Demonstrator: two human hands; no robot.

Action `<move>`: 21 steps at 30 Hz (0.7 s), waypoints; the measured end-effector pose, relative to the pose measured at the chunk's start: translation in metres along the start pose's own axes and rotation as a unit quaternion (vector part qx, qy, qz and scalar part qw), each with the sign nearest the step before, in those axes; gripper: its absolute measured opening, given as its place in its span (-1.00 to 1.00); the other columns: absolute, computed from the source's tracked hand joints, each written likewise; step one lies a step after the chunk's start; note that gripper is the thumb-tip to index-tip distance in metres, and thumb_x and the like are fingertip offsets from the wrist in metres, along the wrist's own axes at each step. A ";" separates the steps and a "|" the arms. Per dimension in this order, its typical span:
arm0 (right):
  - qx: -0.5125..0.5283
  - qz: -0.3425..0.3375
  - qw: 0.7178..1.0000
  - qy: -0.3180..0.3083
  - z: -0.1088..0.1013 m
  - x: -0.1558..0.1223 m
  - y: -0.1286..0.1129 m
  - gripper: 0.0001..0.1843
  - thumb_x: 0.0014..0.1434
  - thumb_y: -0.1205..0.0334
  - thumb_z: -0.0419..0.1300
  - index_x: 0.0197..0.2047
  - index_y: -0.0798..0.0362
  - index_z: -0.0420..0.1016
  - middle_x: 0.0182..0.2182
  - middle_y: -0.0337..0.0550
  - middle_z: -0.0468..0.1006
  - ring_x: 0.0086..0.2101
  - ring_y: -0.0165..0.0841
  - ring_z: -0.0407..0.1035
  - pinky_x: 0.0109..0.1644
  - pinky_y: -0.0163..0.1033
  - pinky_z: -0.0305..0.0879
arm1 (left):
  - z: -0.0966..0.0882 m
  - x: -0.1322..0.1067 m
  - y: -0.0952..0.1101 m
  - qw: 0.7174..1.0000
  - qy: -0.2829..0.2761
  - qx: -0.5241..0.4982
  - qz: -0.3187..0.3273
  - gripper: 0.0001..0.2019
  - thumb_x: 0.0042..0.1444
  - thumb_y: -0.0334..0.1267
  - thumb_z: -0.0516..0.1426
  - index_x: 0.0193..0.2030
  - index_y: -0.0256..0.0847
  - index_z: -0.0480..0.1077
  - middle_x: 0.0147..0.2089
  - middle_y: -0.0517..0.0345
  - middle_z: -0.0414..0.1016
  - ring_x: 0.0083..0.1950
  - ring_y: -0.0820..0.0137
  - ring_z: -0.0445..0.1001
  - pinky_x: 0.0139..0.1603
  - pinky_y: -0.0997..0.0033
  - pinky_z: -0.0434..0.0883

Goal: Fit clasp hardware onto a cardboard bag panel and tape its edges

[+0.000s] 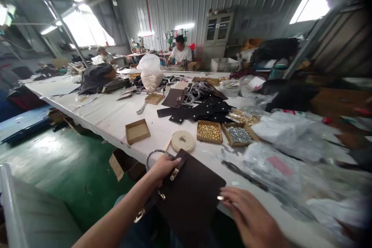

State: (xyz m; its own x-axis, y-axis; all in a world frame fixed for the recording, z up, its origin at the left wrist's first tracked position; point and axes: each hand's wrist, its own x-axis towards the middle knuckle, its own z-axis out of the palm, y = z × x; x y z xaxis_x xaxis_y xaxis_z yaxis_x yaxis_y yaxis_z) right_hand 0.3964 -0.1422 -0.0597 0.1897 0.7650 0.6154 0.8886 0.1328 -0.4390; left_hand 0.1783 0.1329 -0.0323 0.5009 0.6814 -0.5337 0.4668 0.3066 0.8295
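My left hand (164,167) is closed on the upper edge of a dark brown bag panel (194,190), thumb on its front, beside a strap with a metal clasp (174,174). A grey, wrapped-looking handle (154,153) loops up behind that hand. Two more metal fittings sit along the panel's left side, one of them a clasp (140,215) on a strap. At the panel's right edge, my right hand (250,213) has its fingers drawn together, with a small shiny metal piece (220,198) at the fingertips. The panel's lower part is in shadow.
On the white table (107,120) are an empty box (137,131), a tape roll (183,141), a box of gold fittings (208,131) and one of silver fittings (238,134). Black strips (200,110) lie behind. A dark tool (244,174) and plastic bags (270,166) lie right. People sit farther back.
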 end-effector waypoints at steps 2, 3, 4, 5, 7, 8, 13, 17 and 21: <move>0.027 -0.054 0.995 -0.079 0.042 0.019 -0.035 -0.79 0.53 0.32 0.23 0.09 -0.16 0.63 0.17 -0.15 0.77 0.07 -0.16 0.68 0.19 -0.06 0.62 | 0.003 -0.005 0.004 1.000 0.011 0.020 0.010 -0.45 0.22 0.29 0.41 -0.39 -0.22 0.55 -0.40 0.02 0.63 -0.42 0.28 0.53 -0.43 0.36 0.37; 0.041 -0.071 0.990 -0.115 0.061 0.029 -0.048 -0.77 0.52 0.39 0.20 0.06 -0.13 0.60 0.21 -0.12 0.75 0.10 -0.15 0.68 0.20 -0.03 0.63 | 0.003 -0.007 0.006 0.999 0.022 0.036 0.020 -0.48 0.28 0.23 0.38 -0.39 -0.21 0.54 -0.43 0.06 0.60 -0.43 0.32 0.50 -0.43 0.37 0.34; 0.047 -0.077 0.987 -0.132 0.076 0.039 -0.058 -0.75 0.50 0.44 0.17 0.05 -0.10 0.58 0.25 -0.08 0.73 0.13 -0.13 0.67 0.21 0.00 0.64 | 0.002 -0.008 0.008 0.997 0.033 0.054 0.032 -0.51 0.32 0.18 0.36 -0.39 -0.22 0.53 -0.44 0.10 0.57 -0.44 0.34 0.46 -0.43 0.39 0.31; 0.052 -0.076 0.987 -0.132 0.088 0.049 -0.063 -0.74 0.49 0.46 0.15 0.04 -0.08 0.56 0.27 -0.04 0.71 0.15 -0.11 0.67 0.22 0.04 0.64 | -0.001 -0.010 0.010 0.995 0.045 0.074 0.040 -0.54 0.35 0.13 0.35 -0.38 -0.22 0.53 -0.45 0.12 0.55 -0.44 0.36 0.44 -0.43 0.40 0.28; 0.069 -0.061 0.989 -0.116 0.104 0.066 -0.065 -0.73 0.51 0.46 0.12 0.07 -0.08 0.54 0.35 0.01 0.66 0.22 -0.10 0.64 0.27 0.06 0.64 | -0.008 -0.014 0.013 0.992 0.058 0.105 0.047 -0.57 0.38 0.08 0.33 -0.35 -0.24 0.55 -0.45 0.14 0.55 -0.42 0.36 0.44 -0.41 0.41 0.28; 0.088 -0.049 0.989 -0.108 0.108 0.073 -0.064 -0.75 0.54 0.42 0.12 0.08 -0.08 0.54 0.40 0.02 0.62 0.28 -0.10 0.61 0.32 0.05 0.62 | -0.012 -0.016 0.015 0.991 0.056 0.114 0.046 -0.58 0.39 0.07 0.32 -0.34 -0.24 0.56 -0.44 0.13 0.56 -0.41 0.36 0.44 -0.40 0.41 0.28; 0.192 0.095 0.976 -0.030 0.115 0.102 -0.049 -0.78 0.62 0.14 0.13 0.09 -0.11 0.62 0.46 0.02 0.55 0.41 -0.05 0.50 0.41 0.08 0.57 | -0.018 -0.020 0.016 0.984 0.048 0.167 0.035 -0.60 0.29 0.07 0.38 -0.38 -0.21 0.51 -0.45 0.15 0.53 -0.42 0.37 0.42 -0.45 0.40 0.22; 0.268 0.204 0.942 0.008 0.117 0.120 -0.036 -0.70 0.50 -0.07 0.32 0.04 -0.11 0.80 0.14 0.03 0.75 0.08 -0.03 0.69 0.13 0.04 0.72 | -0.013 -0.017 0.015 0.971 0.048 0.220 0.079 -0.65 0.28 0.02 0.36 -0.37 -0.21 0.53 -0.39 0.12 0.57 -0.36 0.34 0.49 -0.42 0.39 0.22; 0.275 0.205 0.939 -0.034 0.112 0.127 -0.026 -0.72 0.40 -0.07 0.42 0.01 -0.14 0.87 0.01 -0.04 0.82 0.00 -0.05 0.71 0.13 0.01 0.68 | -0.012 -0.017 0.022 0.971 0.034 0.227 0.072 -0.74 0.27 -0.06 0.35 -0.26 -0.24 0.61 -0.28 0.04 0.67 -0.29 0.29 0.59 -0.38 0.40 0.30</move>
State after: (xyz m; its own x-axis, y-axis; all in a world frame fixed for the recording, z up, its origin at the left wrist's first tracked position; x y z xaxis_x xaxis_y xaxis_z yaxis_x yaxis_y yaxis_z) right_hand 0.3509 0.0220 -0.0437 0.4258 0.8585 0.2857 0.3930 0.1089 -0.9131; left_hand 0.1712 0.1360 -0.0024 0.5432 0.7425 -0.3919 0.6756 -0.1094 0.7291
